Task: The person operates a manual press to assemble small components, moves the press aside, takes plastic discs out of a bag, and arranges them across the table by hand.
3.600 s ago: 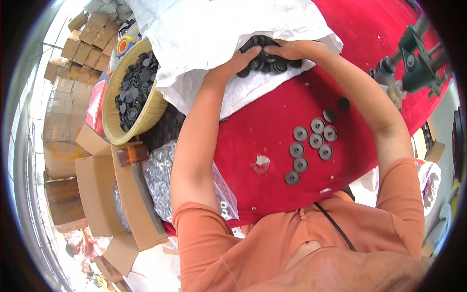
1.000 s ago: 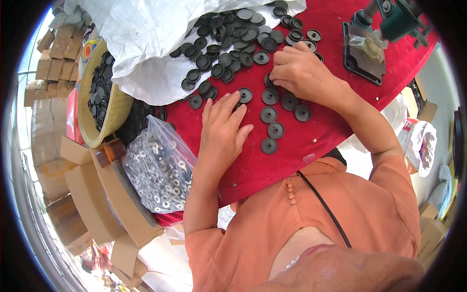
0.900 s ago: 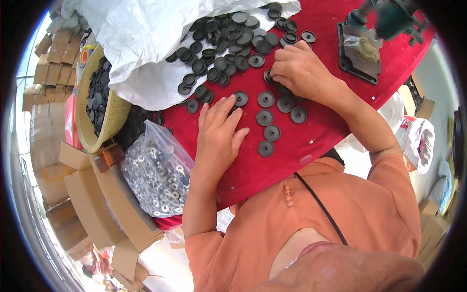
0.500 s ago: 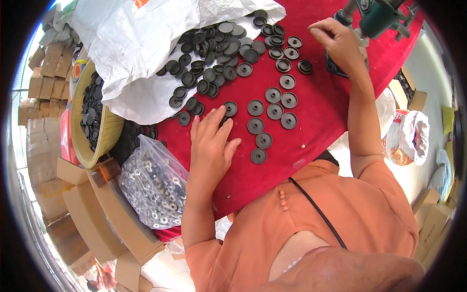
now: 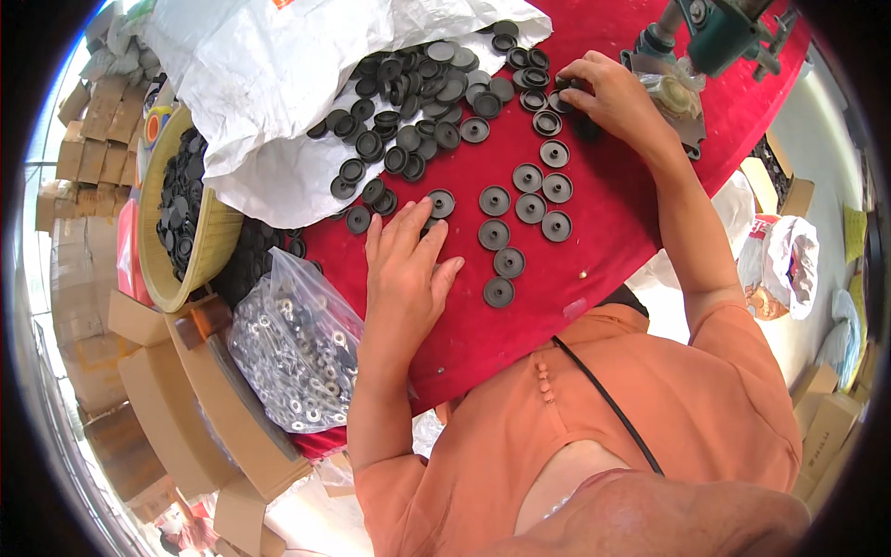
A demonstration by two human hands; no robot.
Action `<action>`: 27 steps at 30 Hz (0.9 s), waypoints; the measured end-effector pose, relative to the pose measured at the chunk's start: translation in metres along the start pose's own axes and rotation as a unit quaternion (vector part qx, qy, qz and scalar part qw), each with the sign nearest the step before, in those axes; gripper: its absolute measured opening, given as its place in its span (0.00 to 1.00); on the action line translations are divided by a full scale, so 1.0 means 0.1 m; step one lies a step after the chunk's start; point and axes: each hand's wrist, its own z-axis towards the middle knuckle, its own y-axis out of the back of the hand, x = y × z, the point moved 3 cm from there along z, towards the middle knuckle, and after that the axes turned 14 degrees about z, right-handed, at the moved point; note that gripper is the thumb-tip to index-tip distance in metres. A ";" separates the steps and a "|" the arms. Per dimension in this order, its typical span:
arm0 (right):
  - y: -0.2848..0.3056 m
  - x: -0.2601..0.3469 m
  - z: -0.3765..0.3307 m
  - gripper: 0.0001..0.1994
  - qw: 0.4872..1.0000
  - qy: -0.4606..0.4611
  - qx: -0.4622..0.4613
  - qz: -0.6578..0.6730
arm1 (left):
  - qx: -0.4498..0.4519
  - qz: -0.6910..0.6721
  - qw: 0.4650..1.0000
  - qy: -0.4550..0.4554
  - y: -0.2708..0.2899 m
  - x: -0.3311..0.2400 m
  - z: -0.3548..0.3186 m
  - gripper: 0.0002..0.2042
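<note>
Nine black discs (image 5: 527, 210) are seen laid flat, faces up, in rows on the red cloth (image 5: 613, 223) near the green press (image 5: 715, 28); being round, no long axis is shown. A large heap (image 5: 418, 102) appears unsorted. The left hand (image 5: 404, 269) rests spread, empty. The right hand (image 5: 613, 93) is pinching discs beside the press.

The left hand (image 5: 406, 269) lies flat, palm down, with its fingers (image 5: 394, 227) spread a little and pointing away from the body. Its wrist is straight and the bare forearm runs back to a bent elbow. The right arm reaches far out, nearly straight. The right hand (image 5: 613, 97) is turned palm down with its fingers curled in. The fingertips look pinched together, but they are partly hidden, so it is hard to tell. The two hands are well apart.
</note>
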 end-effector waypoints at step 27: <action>0.10 0.57 -0.61 0.07 0.979 0.124 0.143 -0.076 | 0.009 0.003 1.000 -0.009 -0.02 0.01 -0.01 0.21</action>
